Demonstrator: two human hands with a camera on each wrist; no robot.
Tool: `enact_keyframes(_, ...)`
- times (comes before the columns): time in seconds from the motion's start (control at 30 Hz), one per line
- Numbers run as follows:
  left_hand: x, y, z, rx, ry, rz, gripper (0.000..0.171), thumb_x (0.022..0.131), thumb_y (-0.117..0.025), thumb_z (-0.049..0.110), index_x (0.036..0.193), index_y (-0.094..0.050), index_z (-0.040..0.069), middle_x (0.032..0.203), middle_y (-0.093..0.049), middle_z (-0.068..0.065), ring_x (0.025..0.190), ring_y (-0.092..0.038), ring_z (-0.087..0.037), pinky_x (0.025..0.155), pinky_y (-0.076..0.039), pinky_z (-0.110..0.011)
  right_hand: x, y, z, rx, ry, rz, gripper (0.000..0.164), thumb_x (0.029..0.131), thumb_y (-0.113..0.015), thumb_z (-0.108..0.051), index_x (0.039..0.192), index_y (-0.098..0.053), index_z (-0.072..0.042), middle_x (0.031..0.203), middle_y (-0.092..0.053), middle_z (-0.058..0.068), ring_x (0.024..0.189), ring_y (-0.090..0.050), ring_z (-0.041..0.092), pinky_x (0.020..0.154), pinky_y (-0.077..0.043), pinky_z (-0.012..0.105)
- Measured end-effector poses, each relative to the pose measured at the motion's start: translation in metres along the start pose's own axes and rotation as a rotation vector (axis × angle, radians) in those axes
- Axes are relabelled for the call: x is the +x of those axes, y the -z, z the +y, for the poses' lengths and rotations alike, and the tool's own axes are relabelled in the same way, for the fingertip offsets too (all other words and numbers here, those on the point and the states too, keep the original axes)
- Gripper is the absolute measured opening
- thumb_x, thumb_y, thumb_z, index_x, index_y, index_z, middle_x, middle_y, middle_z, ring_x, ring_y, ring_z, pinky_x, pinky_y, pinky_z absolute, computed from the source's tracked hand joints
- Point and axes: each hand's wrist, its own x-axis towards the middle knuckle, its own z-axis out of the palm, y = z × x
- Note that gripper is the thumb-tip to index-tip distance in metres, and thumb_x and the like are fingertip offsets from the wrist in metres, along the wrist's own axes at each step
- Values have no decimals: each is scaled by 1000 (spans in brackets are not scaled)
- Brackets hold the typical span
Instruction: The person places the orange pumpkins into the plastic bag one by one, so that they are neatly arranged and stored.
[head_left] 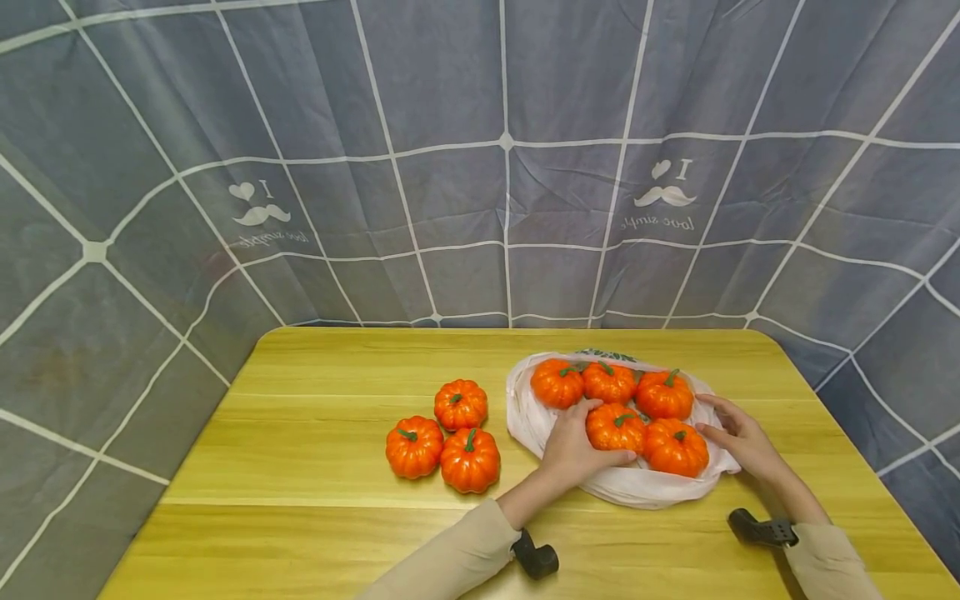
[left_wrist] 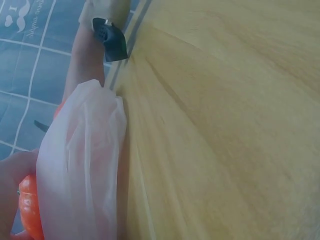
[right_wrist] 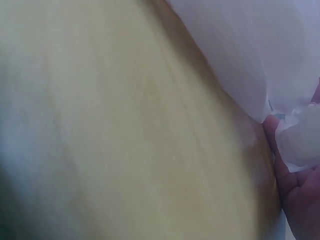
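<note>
A white plastic bag [head_left: 637, 490] lies spread on the table with several small orange pumpkins in it. My left hand [head_left: 573, 446] reaches over its near left rim and grips the front-left pumpkin [head_left: 615, 427], fingers at its back and thumb along its front. The left wrist view shows this hand [left_wrist: 15, 175] beside the bag's upright wall [left_wrist: 85, 165]. At the right rim my right hand [head_left: 746, 442] holds the bag's edge, thumb near the front-right pumpkin [head_left: 676, 447]. Thin plastic [right_wrist: 302, 140] lies across this palm [right_wrist: 300, 195] in the right wrist view.
Three more pumpkins [head_left: 469, 461] sit grouped on the wooden table [head_left: 315, 450], left of the bag. Behind and beside the table hangs a grey curtain [head_left: 450, 200] with white grid lines. Each wrist wears a black camera mount [head_left: 536, 557].
</note>
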Motion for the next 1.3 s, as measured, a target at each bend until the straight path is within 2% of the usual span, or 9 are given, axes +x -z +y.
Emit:
enact_keyframes(0.3,-3,1,-1,44,-7,-11,74,67,-85,43,127,-53,16,124,-58,-2,114,-53,-18,97,-46,-33,0,0,-2,-19,-11,5,47,93,-60,-6,135,-41,6,106,-42,-39,79,-49,-4,61,-49,16)
enact_keyframes(0.53,-6,7,-4,74,-22,-34,76,70,-83,40,134,-53,14,136,-53,-6,123,-50,-22,103,-43,-36,0,-1,-1,-25,3,10,47,93,-59,-6,134,-41,7,108,-40,-40,80,-48,-5,63,-48,15)
enact_keyframes(0.83,-14,15,-3,85,-120,15,64,74,-81,37,128,-58,13,130,-57,-2,123,-49,-20,105,-41,-32,0,-2,3,-83,-7,14,47,93,-60,-9,133,-43,8,113,-33,-40,84,-45,-8,69,-46,13)
enact_keyframes(1.1,-27,33,1,13,-163,26,60,77,-79,34,130,-57,15,128,-58,-1,110,-55,-20,91,-46,-27,0,-2,4,-55,-10,3,46,94,-59,-9,134,-41,7,111,-34,-41,84,-47,-9,66,-49,14)
enact_keyframes(1.3,-37,45,4,-39,-194,22,61,79,-78,32,133,-54,15,129,-57,0,111,-55,-22,89,-46,-24,-1,-3,1,-49,-17,0,47,94,-59,-9,134,-41,9,114,-33,-36,85,-47,-10,67,-49,13)
